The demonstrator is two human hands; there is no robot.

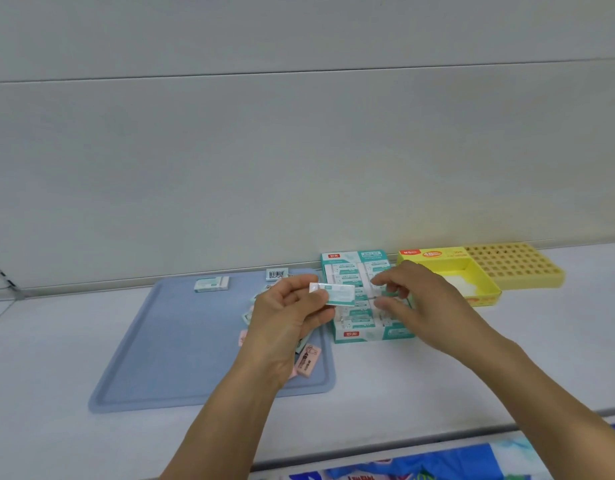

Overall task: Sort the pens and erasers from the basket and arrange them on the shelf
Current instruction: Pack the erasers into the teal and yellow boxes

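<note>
My left hand (288, 317) pinches a teal-and-white eraser (337, 294) above the right edge of the blue tray (160, 358). Just to its right, my right hand (416, 299) reaches into the teal display box (371, 336), which holds rows of matching erasers. Its thumb and forefinger close around one eraser (385, 292) in the box. Loose on the tray lie a teal eraser (211, 284), one with a barcode face up (276, 274), and pink erasers (307, 363), partly hidden under my left hand.
A yellow open box (434, 255) stands right of the teal box, and a yellow holder with a grid of holes (513, 265) sits beyond it against the wall. The white shelf (437, 382) ends at a front rail; colourful packaging (403, 471) shows below.
</note>
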